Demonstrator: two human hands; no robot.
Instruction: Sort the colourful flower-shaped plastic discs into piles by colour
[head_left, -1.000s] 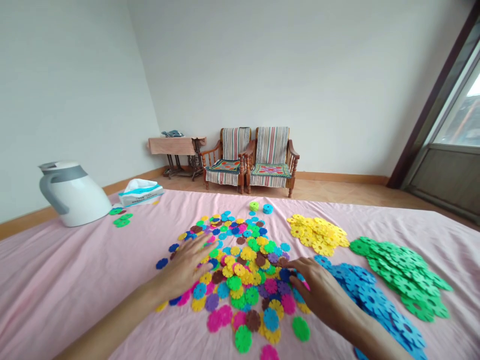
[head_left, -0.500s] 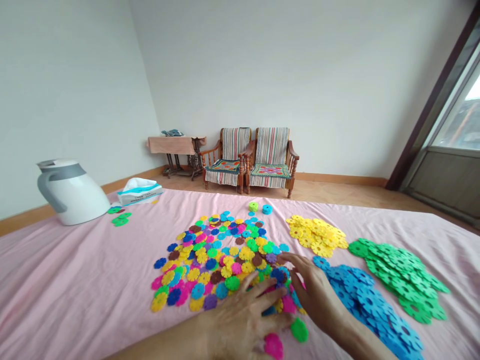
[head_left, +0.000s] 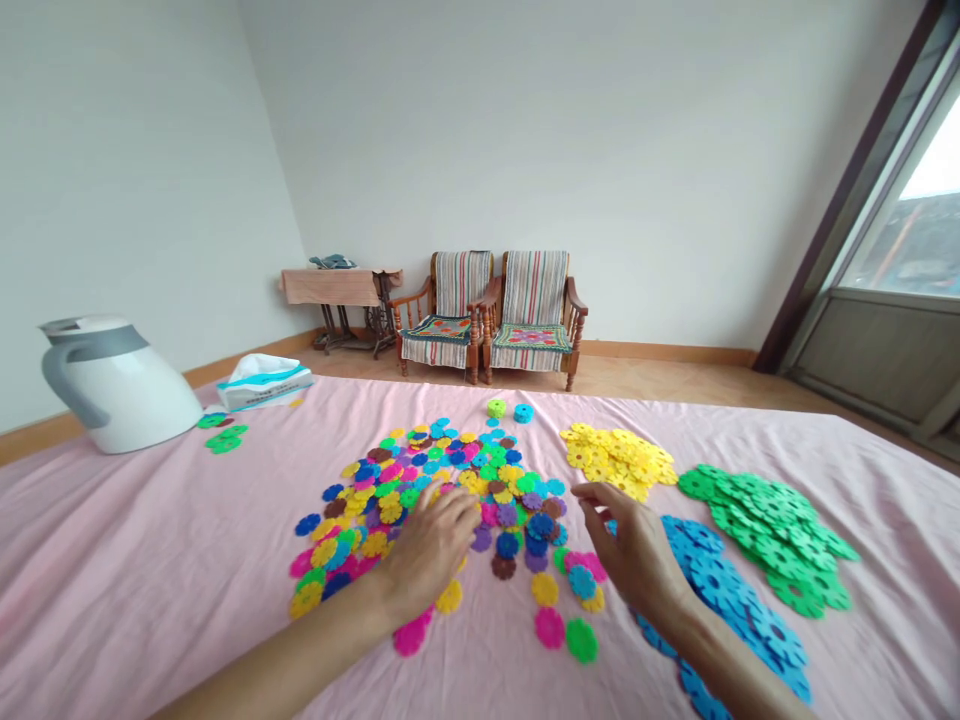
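Note:
My left hand (head_left: 433, 545) rests over the mixed pile of flower-shaped plastic discs (head_left: 390, 508), its fingers bent and reaching into the pieces. No disc shows in its grip, and the thumb side is partly hidden. Beside the right edge of that pile hovers my right hand (head_left: 630, 545), with thumb and fingers curved and a gap between them. It holds nothing that I can see. Under its wrist side lies a heap of blue discs (head_left: 724, 580). A pink disc (head_left: 550, 628) and a green disc (head_left: 581, 640) lie loose between the two arms.
Heaps of yellow discs (head_left: 619, 458) and green discs (head_left: 772, 530) lie at the right. Two small stacks, lime (head_left: 496, 408) and light blue (head_left: 523, 413), stand behind the pile. A white jug (head_left: 124, 385) and a tissue pack (head_left: 264, 384) are at the left, near a few green discs (head_left: 226, 439).
My left hand has moved left and forward onto the pile, uncovering scattered discs in front. My right hand stays near the blue heap, slightly raised. The view has shifted a little.

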